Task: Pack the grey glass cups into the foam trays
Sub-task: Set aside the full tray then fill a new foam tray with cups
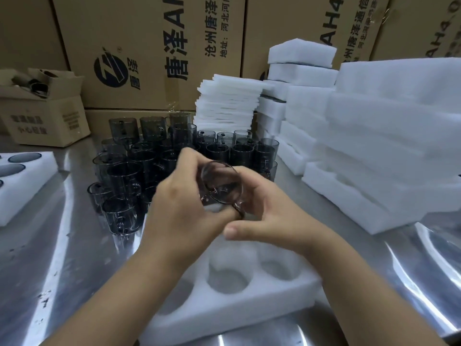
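Two hands meet on one cup (220, 186), just above the middle of the view. Your left hand (179, 208) curls its fingers over the top of the cup. Your right hand (274, 216) holds it from the 3 o'clock side, with the thumb stretched out free below; its other fingers are hidden behind the glass. The cup is in the air and tilted, one round end faces you, and its handle points to 5 o'clock.

At 6 o'clock, under your hands, one tray (249, 313) lies on the table (74, 245); three of its round holes show, all empty. At 11 o'clock the loose cups (124, 176) stand close together. They are more than twenty, but they overlap too much for an exact count. At 9 o'clock a second tray (25, 196) shows three holes, each with grey glass inside.

At 3 o'clock one tall stack (386, 158) of foam trays stands, and at 12 o'clock one pile of thin sheets (227, 103). One open carton (50, 121) sits at 10 o'clock, and big boxes (137, 46) stand behind.
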